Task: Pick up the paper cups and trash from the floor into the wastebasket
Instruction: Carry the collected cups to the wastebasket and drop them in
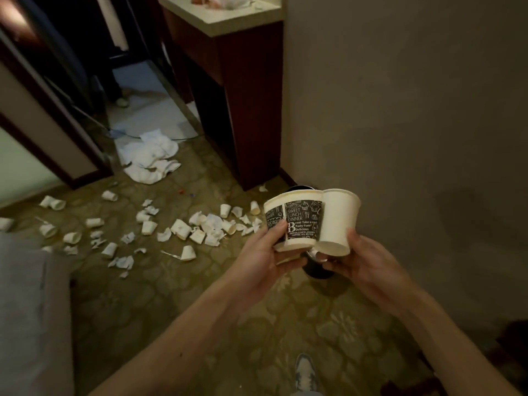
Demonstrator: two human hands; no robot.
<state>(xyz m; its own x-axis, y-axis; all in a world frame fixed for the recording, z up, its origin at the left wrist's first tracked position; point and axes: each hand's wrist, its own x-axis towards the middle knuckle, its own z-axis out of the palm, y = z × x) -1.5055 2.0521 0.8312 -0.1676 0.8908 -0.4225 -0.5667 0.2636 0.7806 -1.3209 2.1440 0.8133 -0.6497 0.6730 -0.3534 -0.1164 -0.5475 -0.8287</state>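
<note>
- Crushed paper cups [181, 228] and torn paper scraps [125, 261] lie strewn over the patterned carpet [160, 304] across the middle left of the frame, well apart from your hands.
- A heap of crumpled white sheets [151, 155] sits further back by a doorway; whether it is cloth or paper you cannot tell.
- A dark wooden cabinet [251, 95] with a pale countertop [225, 22] stands at upper centre, against the plain wall [400, 110] that fills the right side.
- Your left hand [257, 252] grips a printed paper cup [294, 221] at centre right, thumb on its front and fingers curled behind.
- Your right hand [363, 261] clasps a plain white paper cup [338, 221] near its base, and the two cups touch side by side.
- The wastebasket [315, 271] is directly under the cups. They and your hands hide nearly all of it, so only a dark rounded sliver shows below and a dark edge above.
- A grey padded edge [28, 310] is cut off at lower left, and your shoe [304, 372] at the bottom edge.
- The printed cup is black with cream lettering and a cream rim, tapered and tilted. The white cup is smooth and unmarked. The floor cups are dented or flattened.
</note>
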